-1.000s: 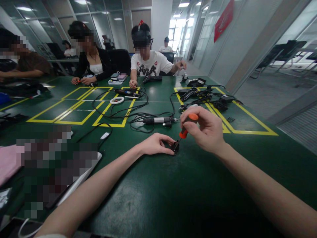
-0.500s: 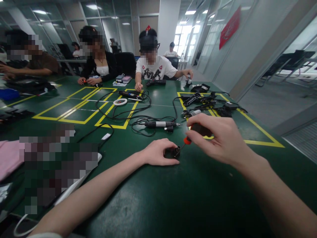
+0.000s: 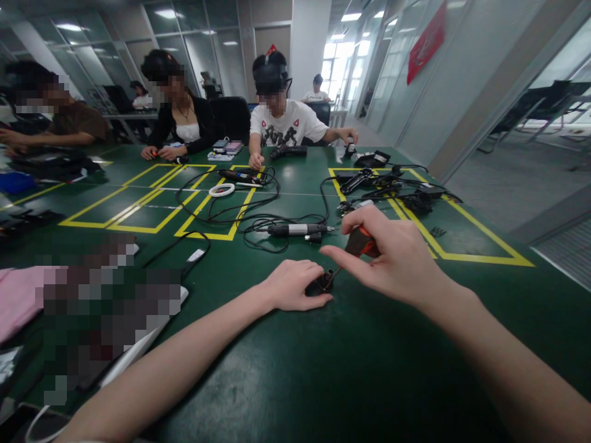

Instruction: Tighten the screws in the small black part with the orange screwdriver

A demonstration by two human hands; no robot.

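Observation:
On the green table my left hand [image 3: 295, 285] is closed around a small dark part [image 3: 328, 280] with a short round tube standing up at its end; the fingers hide much of it. My right hand [image 3: 392, 255] grips a screwdriver [image 3: 362, 242] with a dark and orange handle. Its thin shaft slants down and left to the dark part, and the tip appears to meet it beside the tube; the exact contact is too small to tell. The right thumb is stretched out along the near side of the handle.
Just beyond my hands lies a grey and black pen-shaped power tool [image 3: 295, 230] with looped black cable. A white ring [image 3: 221, 189] sits farther back. Black tools and cables [image 3: 392, 187] crowd the yellow-taped area at right. A person [image 3: 281, 120] sits opposite.
My right hand has shifted slightly left and turned, its thumb now extended and the screwdriver handle rotated in the grip. The left hand keeps its hold on the dark part.

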